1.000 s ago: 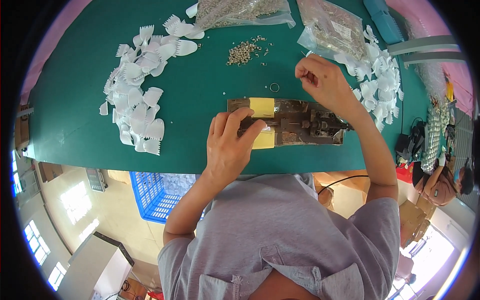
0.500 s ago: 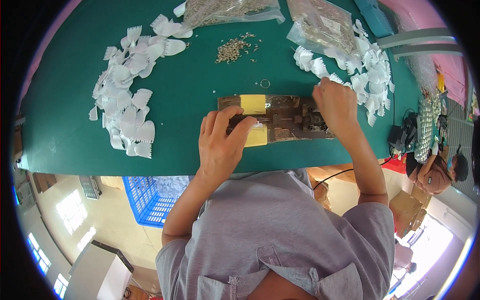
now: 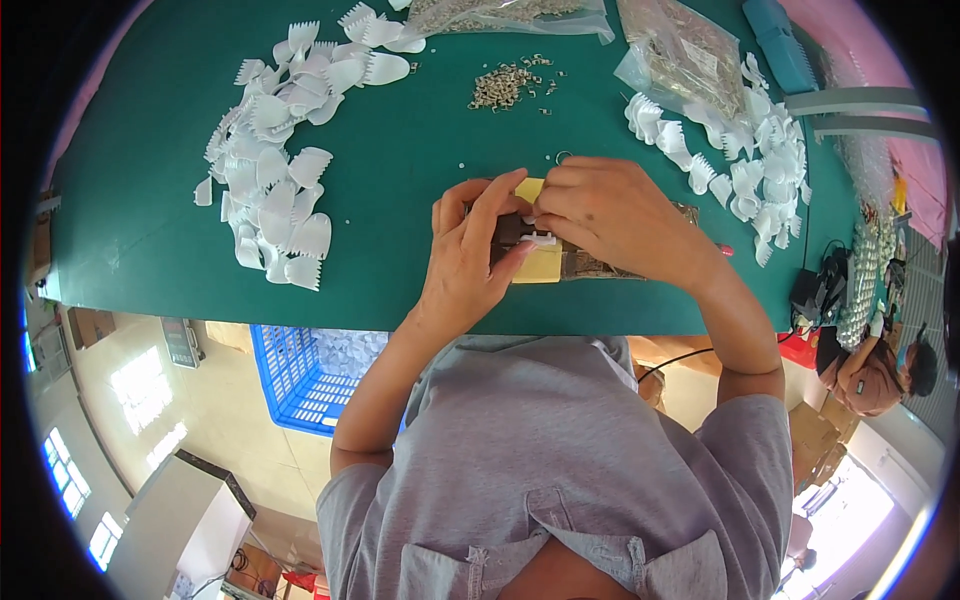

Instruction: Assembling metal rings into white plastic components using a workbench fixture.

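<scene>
My left hand (image 3: pixel 462 255) rests at the left end of a dark jig board (image 3: pixel 600 265) with yellow patches (image 3: pixel 540 268). Its thumb presses on a small white plastic piece (image 3: pixel 540 239), with the index finger arched above. From the right, my right hand (image 3: pixel 615 215) reaches over the board, fingers pinched together just above the white piece. Whatever those fingertips hold is hidden. Most of the board's right half lies beneath the right hand and forearm.
White toothed plastic scoops lie in a left heap (image 3: pixel 265 190) and a right heap (image 3: pixel 775 180). Small metal clips (image 3: pixel 503 87) are piled beyond the board, with bags of clips (image 3: pixel 685 60) behind. A blue crate (image 3: pixel 300 400) stands below the table's near edge. Another person (image 3: pixel 875 365) is at far right.
My right hand has come left from the right-hand scoops to the white piece beside my left hand. My left index finger has lifted. The whole view has shifted slightly.
</scene>
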Demonstrator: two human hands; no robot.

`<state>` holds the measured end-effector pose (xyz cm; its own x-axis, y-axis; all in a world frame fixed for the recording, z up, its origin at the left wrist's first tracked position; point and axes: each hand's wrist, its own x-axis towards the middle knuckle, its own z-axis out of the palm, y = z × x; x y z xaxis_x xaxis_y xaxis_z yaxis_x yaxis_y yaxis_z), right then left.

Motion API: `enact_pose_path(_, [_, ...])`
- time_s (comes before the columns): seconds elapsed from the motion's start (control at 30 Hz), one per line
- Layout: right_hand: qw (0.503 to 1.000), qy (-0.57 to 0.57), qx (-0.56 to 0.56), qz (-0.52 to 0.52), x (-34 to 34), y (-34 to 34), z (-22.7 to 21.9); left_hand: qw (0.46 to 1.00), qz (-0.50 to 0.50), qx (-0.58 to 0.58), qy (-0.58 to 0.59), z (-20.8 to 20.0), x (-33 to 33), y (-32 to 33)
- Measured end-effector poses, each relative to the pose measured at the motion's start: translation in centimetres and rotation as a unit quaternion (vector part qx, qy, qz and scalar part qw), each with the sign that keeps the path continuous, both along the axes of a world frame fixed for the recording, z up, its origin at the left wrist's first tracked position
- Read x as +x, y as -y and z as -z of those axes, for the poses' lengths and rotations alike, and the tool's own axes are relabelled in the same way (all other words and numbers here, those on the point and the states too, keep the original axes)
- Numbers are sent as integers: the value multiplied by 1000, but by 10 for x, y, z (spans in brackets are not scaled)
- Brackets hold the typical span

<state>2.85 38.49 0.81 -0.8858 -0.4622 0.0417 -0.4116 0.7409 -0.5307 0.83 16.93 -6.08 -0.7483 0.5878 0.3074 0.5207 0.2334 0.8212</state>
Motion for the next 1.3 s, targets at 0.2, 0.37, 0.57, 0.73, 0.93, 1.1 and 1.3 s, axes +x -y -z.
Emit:
enact_pose_path(0.2, [988, 22, -108, 110, 23, 4, 10, 1000, 25, -2, 15, 1, -6, 3])
enact_pose_path(0.37, [978, -85, -120, 145, 36, 8, 1, 999, 34, 5, 17, 1, -9, 2])
enact_pose_path(0.57, [978, -87, -107, 154, 30, -2, 5, 999, 35, -2, 3, 6, -11, 2])
enact_pose_path(0.73, [957, -29, -61, 282, -6, -49, 22, 999, 43, 5, -24, 9, -14, 1])
enact_pose_path(0.93, [973, -15, 9, 229, -54, -38, 41, 998, 49, 12, -34, 12, -13, 2])
enact_pose_path(1.1, [977, 8, -19, 214, -72, -40, 61, 998, 50, 13, -29, 9, -12, 1])
enact_pose_path(1.3, [980, -13, -23, 198, -62, -36, 57, 998, 50, 17, -25, 10, -12, 2])
